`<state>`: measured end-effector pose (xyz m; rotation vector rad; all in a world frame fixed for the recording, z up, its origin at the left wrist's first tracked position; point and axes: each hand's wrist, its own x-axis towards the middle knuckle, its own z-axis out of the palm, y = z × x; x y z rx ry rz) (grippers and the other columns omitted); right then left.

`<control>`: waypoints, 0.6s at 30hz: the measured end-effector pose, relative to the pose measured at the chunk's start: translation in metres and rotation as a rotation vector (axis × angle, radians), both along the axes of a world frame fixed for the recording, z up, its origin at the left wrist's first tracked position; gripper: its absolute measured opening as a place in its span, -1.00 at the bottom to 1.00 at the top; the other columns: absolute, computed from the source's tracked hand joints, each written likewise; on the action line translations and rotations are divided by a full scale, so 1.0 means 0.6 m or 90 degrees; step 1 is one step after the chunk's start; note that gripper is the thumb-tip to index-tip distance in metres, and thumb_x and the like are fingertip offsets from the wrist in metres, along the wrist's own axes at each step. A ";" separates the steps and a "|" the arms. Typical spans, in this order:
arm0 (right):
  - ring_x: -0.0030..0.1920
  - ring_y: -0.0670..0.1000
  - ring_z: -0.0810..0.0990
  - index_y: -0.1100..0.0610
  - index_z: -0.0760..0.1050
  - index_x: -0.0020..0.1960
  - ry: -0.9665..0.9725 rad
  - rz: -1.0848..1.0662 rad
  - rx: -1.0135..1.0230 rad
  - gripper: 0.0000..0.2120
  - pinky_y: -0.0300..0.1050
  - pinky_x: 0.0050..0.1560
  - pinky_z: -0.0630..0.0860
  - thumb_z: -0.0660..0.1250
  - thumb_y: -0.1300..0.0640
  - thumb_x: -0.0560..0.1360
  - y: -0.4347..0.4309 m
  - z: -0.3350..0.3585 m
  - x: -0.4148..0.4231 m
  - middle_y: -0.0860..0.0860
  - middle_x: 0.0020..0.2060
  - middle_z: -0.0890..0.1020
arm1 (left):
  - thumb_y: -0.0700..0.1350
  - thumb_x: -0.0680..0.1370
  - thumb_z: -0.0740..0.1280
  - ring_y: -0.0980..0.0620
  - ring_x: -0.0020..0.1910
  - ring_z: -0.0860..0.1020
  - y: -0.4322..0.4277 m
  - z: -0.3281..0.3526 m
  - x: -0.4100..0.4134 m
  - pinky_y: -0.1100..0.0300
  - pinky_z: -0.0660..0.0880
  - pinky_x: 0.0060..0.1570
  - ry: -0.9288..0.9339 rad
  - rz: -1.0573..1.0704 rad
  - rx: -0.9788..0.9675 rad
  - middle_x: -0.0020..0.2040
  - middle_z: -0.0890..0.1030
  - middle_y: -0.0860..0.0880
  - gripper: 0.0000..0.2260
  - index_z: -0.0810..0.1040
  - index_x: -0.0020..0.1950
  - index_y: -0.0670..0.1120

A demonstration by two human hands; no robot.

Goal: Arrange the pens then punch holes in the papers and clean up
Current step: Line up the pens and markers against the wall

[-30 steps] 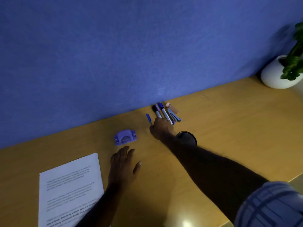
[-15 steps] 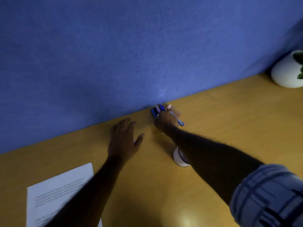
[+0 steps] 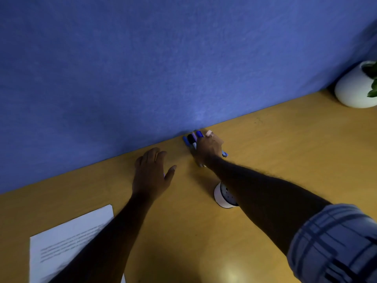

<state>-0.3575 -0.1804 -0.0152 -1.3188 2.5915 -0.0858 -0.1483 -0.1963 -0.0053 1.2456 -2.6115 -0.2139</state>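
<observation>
Several pens and markers (image 3: 192,138) lie bunched against the blue wall, their blue, black and pink caps sticking out past my fingers. My right hand (image 3: 208,149) lies on top of the bunch with its fingers curled around the barrels. My left hand (image 3: 152,172) hovers flat with fingers spread to the left of the pens, and it covers the purple hole punch almost entirely. A white pen cup (image 3: 221,196) stands on the desk, partly hidden under my right forearm. The printed paper sheets (image 3: 67,240) lie at the lower left, partly under my left forearm.
The wooden desk (image 3: 285,150) runs along a blue fabric wall (image 3: 163,68). A white round plant pot (image 3: 355,88) stands in the far right corner. A light reflection sits near the desk's front edge.
My left hand moved forward from beside the paper to over the hole punch. My right hand closed over the pens, and the separate blue pen now lies with the bunch.
</observation>
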 end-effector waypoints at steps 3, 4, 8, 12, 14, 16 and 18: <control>-0.37 -0.07 0.33 0.09 0.40 -0.20 0.010 0.017 0.000 -0.76 -0.18 -0.45 0.07 0.22 -0.01 0.58 0.007 0.015 0.003 -0.05 -0.43 0.32 | 0.15 0.51 0.29 -0.13 0.24 0.49 0.003 0.008 0.008 -0.07 0.39 0.21 0.004 0.006 0.008 0.22 0.53 -0.12 -0.57 0.48 0.24 -0.11; -0.38 -0.07 0.35 0.09 0.38 -0.25 0.007 0.019 -0.001 -0.74 -0.18 -0.45 0.09 0.22 0.01 0.58 0.009 0.019 0.005 -0.05 -0.43 0.35 | 0.14 0.51 0.32 -0.14 0.23 0.49 0.005 0.011 0.011 -0.08 0.39 0.20 0.004 0.009 0.009 0.22 0.53 -0.12 -0.58 0.49 0.24 -0.11; -0.26 -0.01 0.51 0.13 0.50 -0.10 -0.006 0.054 0.006 -0.83 -0.17 -0.36 0.34 0.27 0.03 0.54 0.025 0.038 0.018 0.04 -0.24 0.57 | 0.13 0.51 0.33 -0.11 0.24 0.48 0.014 0.024 0.029 -0.06 0.39 0.21 -0.014 0.016 0.019 0.24 0.53 -0.11 -0.57 0.49 0.25 -0.10; 0.07 0.13 0.59 0.17 0.50 0.16 -0.016 0.112 -0.013 -0.68 0.00 -0.06 0.59 0.31 -0.01 0.51 0.054 0.060 0.041 0.14 0.08 0.60 | 0.12 0.49 0.35 -0.13 0.26 0.48 0.025 0.037 0.051 -0.07 0.39 0.22 -0.038 0.034 0.031 0.26 0.52 -0.12 -0.56 0.48 0.27 -0.10; 0.16 0.14 0.55 0.17 0.49 0.20 -0.004 0.153 -0.021 -0.62 0.06 0.02 0.60 0.33 -0.06 0.50 0.072 0.068 0.055 0.14 0.15 0.57 | 0.12 0.48 0.33 -0.16 0.24 0.49 0.034 0.044 0.067 -0.07 0.39 0.19 -0.037 0.043 0.032 0.24 0.53 -0.14 -0.56 0.49 0.25 -0.11; 0.22 0.14 0.51 0.16 0.49 0.20 0.018 0.196 -0.032 -0.60 0.06 0.05 0.57 0.32 -0.09 0.50 0.091 0.073 0.073 0.13 0.20 0.54 | 0.15 0.46 0.27 -0.17 0.23 0.50 0.047 0.052 0.086 -0.07 0.40 0.17 -0.047 0.049 0.034 0.24 0.54 -0.14 -0.53 0.50 0.25 -0.11; 0.24 0.15 0.50 0.16 0.48 0.21 0.025 0.225 -0.049 -0.59 0.05 0.06 0.56 0.32 -0.10 0.50 0.111 0.076 0.094 0.14 0.22 0.52 | 0.16 0.47 0.26 -0.17 0.22 0.51 0.061 0.054 0.107 -0.07 0.42 0.16 -0.053 0.046 0.027 0.23 0.55 -0.15 -0.52 0.51 0.25 -0.12</control>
